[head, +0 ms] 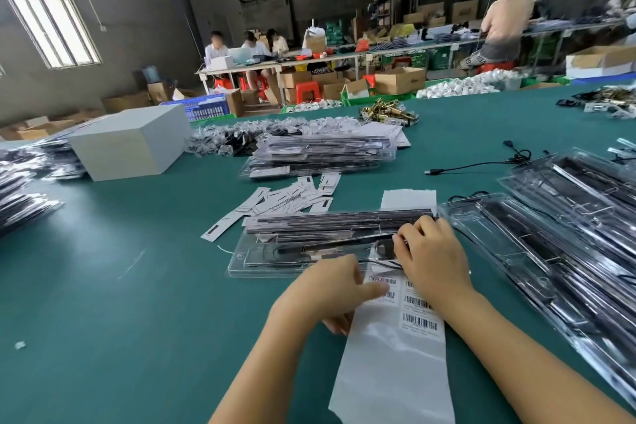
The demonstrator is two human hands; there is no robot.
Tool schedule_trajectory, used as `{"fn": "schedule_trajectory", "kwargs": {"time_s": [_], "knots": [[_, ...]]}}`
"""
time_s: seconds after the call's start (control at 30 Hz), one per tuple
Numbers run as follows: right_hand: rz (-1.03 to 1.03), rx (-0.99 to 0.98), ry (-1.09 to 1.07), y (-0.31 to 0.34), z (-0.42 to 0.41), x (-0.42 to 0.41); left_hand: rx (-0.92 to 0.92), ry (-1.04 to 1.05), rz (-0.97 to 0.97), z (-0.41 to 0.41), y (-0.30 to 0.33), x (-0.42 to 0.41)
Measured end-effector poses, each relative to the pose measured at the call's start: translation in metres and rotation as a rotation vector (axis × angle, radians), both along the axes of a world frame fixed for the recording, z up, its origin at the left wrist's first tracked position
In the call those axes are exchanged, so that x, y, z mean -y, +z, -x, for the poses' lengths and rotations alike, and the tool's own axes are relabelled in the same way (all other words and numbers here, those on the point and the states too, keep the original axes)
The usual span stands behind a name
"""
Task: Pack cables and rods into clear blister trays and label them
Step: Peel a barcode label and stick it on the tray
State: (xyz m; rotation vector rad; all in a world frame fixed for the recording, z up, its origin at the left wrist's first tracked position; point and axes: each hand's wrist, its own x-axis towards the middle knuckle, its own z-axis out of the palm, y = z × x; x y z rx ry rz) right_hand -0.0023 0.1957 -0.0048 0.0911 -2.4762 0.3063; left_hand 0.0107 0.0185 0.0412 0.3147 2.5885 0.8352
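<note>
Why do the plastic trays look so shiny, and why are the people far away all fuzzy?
In the head view, ceiling lights bounce white glare off the clear trays and the label sheet. The wide lens bends the table edge and walls. The distant workers look soft and blurred, while the left hand and right hand stay fairly sharp.

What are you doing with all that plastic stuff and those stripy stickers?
A person is packing a clear blister tray on the green table. It already holds dark rods and a black cable. The right hand presses on the tray's right end, while the left hand holds a sheet of barcode labels just in front of it. A finished stack sits farther back, and more trays wait on the right.
</note>
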Motion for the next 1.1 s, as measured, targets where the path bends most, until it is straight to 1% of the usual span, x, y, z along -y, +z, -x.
{"fn": "schedule_trajectory", "kwargs": {"time_s": [0.07,0.13,0.17,0.3,0.37,0.43,0.5,0.57,0.6,0.73,0.8,0.87,0.93,1.03,1.1], "knots": [[-0.07,-0.014,-0.02,-0.001,-0.002,0.002,0.134,0.0,-0.096,-0.004,0.002,-0.002],[-0.066,-0.033,-0.032,0.0,-0.004,0.004,0.224,0.01,-0.222,-0.004,0.002,-0.002],[-0.046,-0.035,-0.027,0.0,-0.005,0.004,0.24,0.0,-0.254,-0.003,0.002,-0.001],[0.074,-0.011,0.065,0.002,-0.009,-0.001,0.159,-0.018,-0.265,0.005,0.002,0.009],[0.164,-0.061,0.147,0.004,-0.016,-0.001,0.158,0.028,-0.317,0.01,0.001,0.016],[0.205,-0.08,0.245,0.006,-0.024,0.0,0.176,0.06,-0.385,0.012,-0.001,0.02],[0.276,0.019,0.38,0.009,-0.031,0.003,0.181,0.057,-0.408,0.014,-0.001,0.023],[0.345,0.195,0.525,0.015,-0.037,0.003,0.177,0.066,-0.413,0.015,-0.001,0.025],[0.336,0.277,0.573,0.018,-0.038,0.003,0.187,0.078,-0.426,0.016,-0.001,0.027],[0.26,0.477,0.654,0.021,-0.04,-0.002,0.375,0.156,-0.62,0.02,-0.003,0.034],[0.24,0.53,0.665,0.02,-0.038,-0.003,0.382,0.185,-0.651,0.021,-0.005,0.036],[0.228,0.518,0.672,0.019,-0.037,-0.004,0.378,0.199,-0.688,0.021,-0.006,0.036],[0.251,0.483,0.67,0.018,-0.037,-0.003,0.416,0.177,-0.734,0.02,-0.004,0.035],[0.277,0.418,0.662,0.016,-0.038,-0.001,0.47,0.134,-0.756,0.02,-0.002,0.037],[0.29,0.377,0.663,0.015,-0.038,0.001,0.471,0.118,-0.755,0.02,-0.003,0.039]]}}
